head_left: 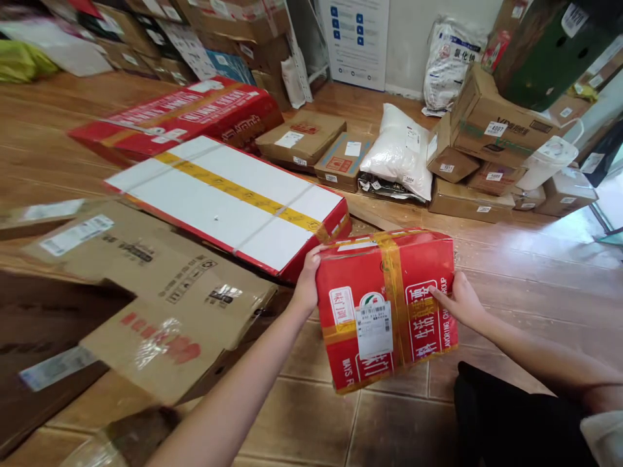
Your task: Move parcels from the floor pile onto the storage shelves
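Note:
A red cardboard box (389,305) with yellow-brown tape and a white shipping label (374,328) is held between my two hands above the tiled floor, slightly tilted. My left hand (307,282) grips its upper left edge, with the fingers partly hidden behind the box. On the opposite side my right hand (462,300) presses against the right edge, thumb on the labelled face and the other fingers out of sight. Just beyond it lies a long white-topped red box (238,204) with a strip of yellow tape.
Flattened brown cardboard (165,279) covers the floor at left. A large red box (189,117) lies further back. Along the wall are a brown carton (302,136), a white bag (396,146) and stacked cartons (501,123) under a dark green container (545,52). Shelved boxes (238,23) stand behind.

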`<state>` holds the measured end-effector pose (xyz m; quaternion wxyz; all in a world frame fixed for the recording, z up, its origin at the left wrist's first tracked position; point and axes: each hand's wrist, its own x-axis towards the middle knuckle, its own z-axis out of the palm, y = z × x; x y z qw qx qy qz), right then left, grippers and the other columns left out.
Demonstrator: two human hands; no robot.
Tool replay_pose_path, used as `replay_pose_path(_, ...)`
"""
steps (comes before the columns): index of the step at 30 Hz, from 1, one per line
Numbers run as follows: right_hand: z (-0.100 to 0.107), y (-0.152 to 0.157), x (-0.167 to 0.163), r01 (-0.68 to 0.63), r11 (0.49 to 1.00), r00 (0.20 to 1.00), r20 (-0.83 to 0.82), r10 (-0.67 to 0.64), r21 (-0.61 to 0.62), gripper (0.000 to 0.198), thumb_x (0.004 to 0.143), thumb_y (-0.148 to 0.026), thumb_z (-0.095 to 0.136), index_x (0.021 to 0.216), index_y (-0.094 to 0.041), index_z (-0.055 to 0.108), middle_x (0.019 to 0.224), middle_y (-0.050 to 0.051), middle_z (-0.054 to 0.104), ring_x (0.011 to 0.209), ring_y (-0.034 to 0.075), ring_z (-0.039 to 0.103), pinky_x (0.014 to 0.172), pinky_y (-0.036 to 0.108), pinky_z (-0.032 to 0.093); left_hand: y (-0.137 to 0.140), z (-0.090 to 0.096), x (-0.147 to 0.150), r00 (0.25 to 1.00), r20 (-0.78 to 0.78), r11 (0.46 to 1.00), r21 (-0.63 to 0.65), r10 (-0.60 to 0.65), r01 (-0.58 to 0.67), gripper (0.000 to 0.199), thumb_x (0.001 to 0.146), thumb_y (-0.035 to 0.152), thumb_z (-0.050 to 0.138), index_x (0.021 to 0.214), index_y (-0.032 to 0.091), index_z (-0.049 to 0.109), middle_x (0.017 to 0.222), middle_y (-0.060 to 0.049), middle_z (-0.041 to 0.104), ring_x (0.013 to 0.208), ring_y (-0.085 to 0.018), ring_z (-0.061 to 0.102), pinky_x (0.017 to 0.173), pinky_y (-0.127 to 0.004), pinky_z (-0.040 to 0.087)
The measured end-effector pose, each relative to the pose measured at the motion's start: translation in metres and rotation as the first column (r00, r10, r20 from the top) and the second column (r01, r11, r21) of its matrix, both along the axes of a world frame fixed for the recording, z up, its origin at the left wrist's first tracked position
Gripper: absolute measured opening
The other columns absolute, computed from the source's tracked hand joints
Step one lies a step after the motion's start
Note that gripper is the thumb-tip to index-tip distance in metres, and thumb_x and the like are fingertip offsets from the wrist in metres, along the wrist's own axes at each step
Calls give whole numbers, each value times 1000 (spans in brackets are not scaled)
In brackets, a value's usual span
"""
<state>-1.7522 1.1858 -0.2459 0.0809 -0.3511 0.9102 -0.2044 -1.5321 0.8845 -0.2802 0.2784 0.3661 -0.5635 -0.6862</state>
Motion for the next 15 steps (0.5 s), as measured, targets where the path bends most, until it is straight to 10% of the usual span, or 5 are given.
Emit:
replay_pose_path(3, -15, -15, -13, -24, 1000, 1000, 8, 24, 1, 59, 83, -80, 62, 98, -24, 51, 102, 16, 67, 108, 37, 67, 98, 51, 57, -3, 8, -18, 944, 318, 983, -181, 81, -23, 83, 103, 71, 28, 144, 3, 52, 142, -24, 66, 137, -44, 60, 115, -64, 46)
replay_pose_path(7, -52, -33, -22, 66, 982, 969, 247, -20, -176, 65, 75, -82, 63, 103, -23, 54, 106, 17, 70, 112, 41, 70, 103, 61, 57, 38, -10, -18, 874, 454, 940, -342, 171, -6, 75, 90, 47, 70, 148, 2, 55, 159, -38, 47, 146, -54, 49, 120, -73, 38)
replay_pose_path(9, -75, -36, -20, 210, 920, 902, 429, -52, -331, 72, 73, -83, 65, 111, -24, 52, 112, 16, 72, 109, 40, 72, 98, 62, 61, 66, -37, -5, 802, 568, 756, -604, 187, 252, 68, 92, 47, 66, 149, 9, 60, 166, -33, 42, 153, -52, 41, 123, -75, 31)
replay_pose_path(13, -109, -25, -7, 449, 776, 788, 606, -111, -442, 81, 73, -80, 71, 128, -25, 46, 128, 15, 70, 114, 39, 73, 97, 60, 64, 102, -88, 39, 852, 502, 207, -858, 147, 470, 73, 93, 59, 63, 160, 31, 51, 168, -17, 47, 155, -42, 40, 130, -70, 17)
replay_pose_path(15, -121, -15, 0, 426, 801, 807, 576, -126, -421, 76, 81, -78, 66, 131, -26, 43, 130, 16, 68, 118, 42, 71, 100, 62, 63, 100, -101, 54, 875, 470, 78, -882, 117, 464, 75, 93, 62, 62, 161, 33, 48, 163, -15, 54, 151, -37, 47, 133, -62, 16)
